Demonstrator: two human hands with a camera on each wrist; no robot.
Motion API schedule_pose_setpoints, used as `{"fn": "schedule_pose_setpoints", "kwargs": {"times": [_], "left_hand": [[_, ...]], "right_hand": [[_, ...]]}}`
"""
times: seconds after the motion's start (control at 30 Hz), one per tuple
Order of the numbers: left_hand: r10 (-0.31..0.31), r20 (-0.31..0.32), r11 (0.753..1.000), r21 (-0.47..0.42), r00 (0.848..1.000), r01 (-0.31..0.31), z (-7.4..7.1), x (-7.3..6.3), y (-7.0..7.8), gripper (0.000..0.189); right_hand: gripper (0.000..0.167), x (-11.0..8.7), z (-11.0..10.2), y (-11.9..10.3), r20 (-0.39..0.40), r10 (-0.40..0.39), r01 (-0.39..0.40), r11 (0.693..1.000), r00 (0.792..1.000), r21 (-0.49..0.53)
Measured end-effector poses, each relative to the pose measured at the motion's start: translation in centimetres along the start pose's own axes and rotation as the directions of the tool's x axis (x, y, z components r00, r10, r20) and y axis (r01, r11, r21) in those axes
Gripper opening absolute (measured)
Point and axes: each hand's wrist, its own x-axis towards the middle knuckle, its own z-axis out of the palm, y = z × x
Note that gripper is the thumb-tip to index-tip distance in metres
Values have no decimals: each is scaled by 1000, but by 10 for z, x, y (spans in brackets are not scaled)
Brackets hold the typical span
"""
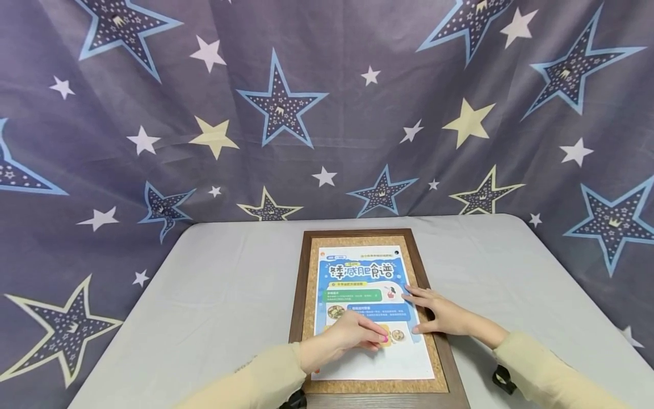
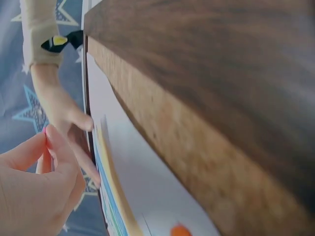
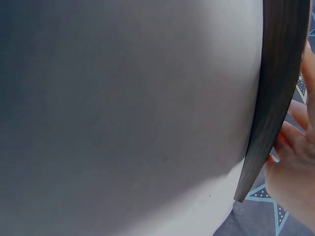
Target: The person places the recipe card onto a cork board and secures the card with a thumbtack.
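A printed poster [image 1: 378,363] lies on a cork board [image 1: 327,387] with a dark wooden frame [image 1: 300,307]. My left hand [image 1: 347,335] is above the lower part of the poster. Between its thumb and fingertips it pinches a small pink push pin [image 1: 384,339], mostly hidden by the fingers. The right hand [image 1: 441,313] rests at the poster's right edge, fingers spread and reaching over the frame. Pins sit at three poster corners: orange [image 1: 322,254] at top left, black [image 1: 396,252] at top right, and another orange pin [image 2: 180,230] at bottom left.
The board lies on a table with a light grey cover [image 1: 235,284]. Behind it hangs a dark curtain [image 1: 347,159] with a star pattern. Black straps [image 1: 504,379] show at the wrists.
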Motion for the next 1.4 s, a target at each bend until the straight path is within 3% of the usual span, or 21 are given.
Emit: {"fn": "schedule_pose_setpoints", "kwargs": {"times": [0.4, 0.67, 1.03, 1.4], "left_hand": [[34, 23, 999, 23, 999, -35, 23, 0, -4, 12], [12, 43, 998, 54, 999, -15, 36, 1, -7, 10], [10, 87, 993, 118, 996, -21, 44, 1, -6, 9], [3, 72, 994, 109, 997, -11, 56, 0, -6, 6]], "right_hand": [[70, -2, 0, -1, -16, -19, 19, 1000, 1000, -3], [69, -1, -1, -1, -15, -20, 20, 1000, 1000, -10], [69, -1, -1, -1, -23, -27, 27, 999, 999, -17], [68, -2, -1, -1, -35, -51, 50, 999, 998, -20]]}}
